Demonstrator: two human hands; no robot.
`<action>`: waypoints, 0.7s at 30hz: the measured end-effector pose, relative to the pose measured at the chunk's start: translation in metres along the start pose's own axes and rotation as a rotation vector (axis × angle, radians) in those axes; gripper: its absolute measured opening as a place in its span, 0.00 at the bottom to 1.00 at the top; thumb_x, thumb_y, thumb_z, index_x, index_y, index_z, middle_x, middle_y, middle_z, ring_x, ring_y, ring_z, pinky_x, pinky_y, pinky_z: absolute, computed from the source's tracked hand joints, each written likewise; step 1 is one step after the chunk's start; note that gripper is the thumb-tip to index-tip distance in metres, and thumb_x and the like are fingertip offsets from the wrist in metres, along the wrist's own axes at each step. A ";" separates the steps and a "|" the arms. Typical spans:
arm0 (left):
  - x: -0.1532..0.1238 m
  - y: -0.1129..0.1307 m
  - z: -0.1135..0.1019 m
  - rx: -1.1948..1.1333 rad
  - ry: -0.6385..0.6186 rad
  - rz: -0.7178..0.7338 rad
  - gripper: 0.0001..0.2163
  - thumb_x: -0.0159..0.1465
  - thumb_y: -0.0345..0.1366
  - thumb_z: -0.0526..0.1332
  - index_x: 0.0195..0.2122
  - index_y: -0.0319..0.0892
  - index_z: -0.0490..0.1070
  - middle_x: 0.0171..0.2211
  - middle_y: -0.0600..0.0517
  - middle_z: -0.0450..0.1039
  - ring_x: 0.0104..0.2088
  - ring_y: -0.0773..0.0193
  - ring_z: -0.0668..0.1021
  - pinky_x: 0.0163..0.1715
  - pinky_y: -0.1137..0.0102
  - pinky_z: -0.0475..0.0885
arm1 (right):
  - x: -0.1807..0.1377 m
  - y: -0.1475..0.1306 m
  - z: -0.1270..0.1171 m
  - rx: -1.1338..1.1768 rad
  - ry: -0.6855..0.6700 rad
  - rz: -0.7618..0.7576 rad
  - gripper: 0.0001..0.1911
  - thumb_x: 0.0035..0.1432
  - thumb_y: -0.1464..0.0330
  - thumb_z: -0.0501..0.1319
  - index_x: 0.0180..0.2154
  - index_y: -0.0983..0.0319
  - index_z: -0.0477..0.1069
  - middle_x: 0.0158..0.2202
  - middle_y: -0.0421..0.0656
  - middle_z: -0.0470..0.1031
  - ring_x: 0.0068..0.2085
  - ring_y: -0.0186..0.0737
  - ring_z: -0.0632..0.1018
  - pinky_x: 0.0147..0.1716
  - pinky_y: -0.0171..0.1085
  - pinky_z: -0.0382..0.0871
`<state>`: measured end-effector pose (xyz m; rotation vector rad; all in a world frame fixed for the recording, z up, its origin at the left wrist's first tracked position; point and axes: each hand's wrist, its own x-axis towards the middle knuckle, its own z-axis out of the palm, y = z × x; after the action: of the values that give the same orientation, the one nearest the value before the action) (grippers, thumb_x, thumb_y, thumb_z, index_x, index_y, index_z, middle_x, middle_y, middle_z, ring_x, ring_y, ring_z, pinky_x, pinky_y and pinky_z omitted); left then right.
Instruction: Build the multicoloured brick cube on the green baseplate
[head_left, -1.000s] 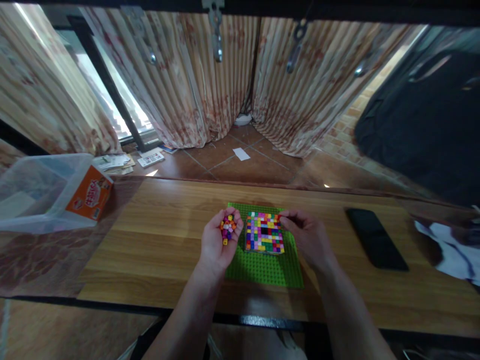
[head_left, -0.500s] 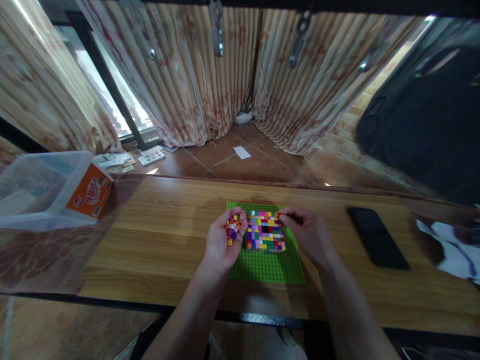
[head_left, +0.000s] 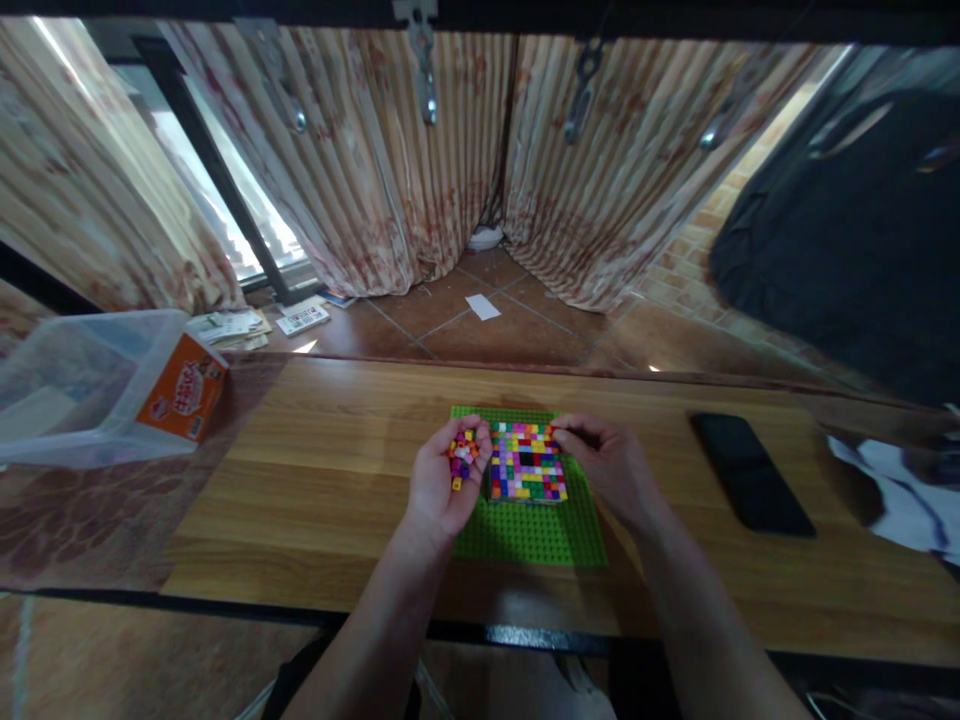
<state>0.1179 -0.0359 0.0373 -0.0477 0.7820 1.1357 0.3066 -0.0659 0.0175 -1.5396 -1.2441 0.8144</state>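
Observation:
My left hand (head_left: 439, 480) is cupped palm up, with several small toy bricks (head_left: 463, 453) of mixed colours in it. Just to its right, a square block of multicoloured toy bricks (head_left: 517, 475) stands on a green studded baseplate (head_left: 532, 540). A dark square opening shows near the middle of the block. At the block's far right corner, the thumb and fingertips of my right hand (head_left: 607, 460) are pinched together. Whatever lies between those fingertips is too small and covered to make out.
The baseplate lies on a wooden table (head_left: 322, 480). A black phone (head_left: 750, 475) rests at the right, beside crumpled white paper (head_left: 900, 495). On the left is a clear plastic bin (head_left: 97, 385) with an orange label. Curtains (head_left: 375, 180) hang beyond the table.
The view has shifted slightly. Both hands stay at nearly the same places, the left cupped around the loose bricks and the right at the block's far right corner.

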 end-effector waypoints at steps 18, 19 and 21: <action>-0.015 -0.002 -0.002 -0.051 -0.290 -0.002 0.15 0.69 0.38 0.53 0.36 0.33 0.76 0.32 0.46 0.76 0.30 0.66 0.79 0.35 0.73 0.76 | -0.064 -0.053 0.048 -0.208 -0.185 -0.530 0.08 0.64 0.71 0.61 0.42 0.56 0.77 0.40 0.40 0.80 0.42 0.35 0.80 0.43 0.35 0.73; -0.016 -0.003 -0.003 -0.040 -0.297 -0.009 0.15 0.69 0.38 0.53 0.37 0.34 0.76 0.32 0.46 0.76 0.30 0.67 0.79 0.34 0.73 0.75 | -0.065 -0.055 0.052 -0.221 -0.190 -0.519 0.08 0.64 0.71 0.61 0.42 0.57 0.77 0.40 0.41 0.80 0.42 0.36 0.80 0.43 0.35 0.73; -0.018 -0.005 -0.003 -0.030 -0.301 -0.009 0.15 0.69 0.38 0.53 0.37 0.34 0.76 0.31 0.46 0.76 0.30 0.67 0.78 0.34 0.73 0.75 | -0.067 -0.056 0.057 -0.259 -0.171 -0.471 0.05 0.62 0.70 0.62 0.38 0.59 0.77 0.37 0.41 0.79 0.39 0.36 0.80 0.41 0.35 0.72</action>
<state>0.1170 -0.0532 0.0439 0.0937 0.4964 1.1146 0.2193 -0.1138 0.0482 -1.3080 -1.8080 0.4957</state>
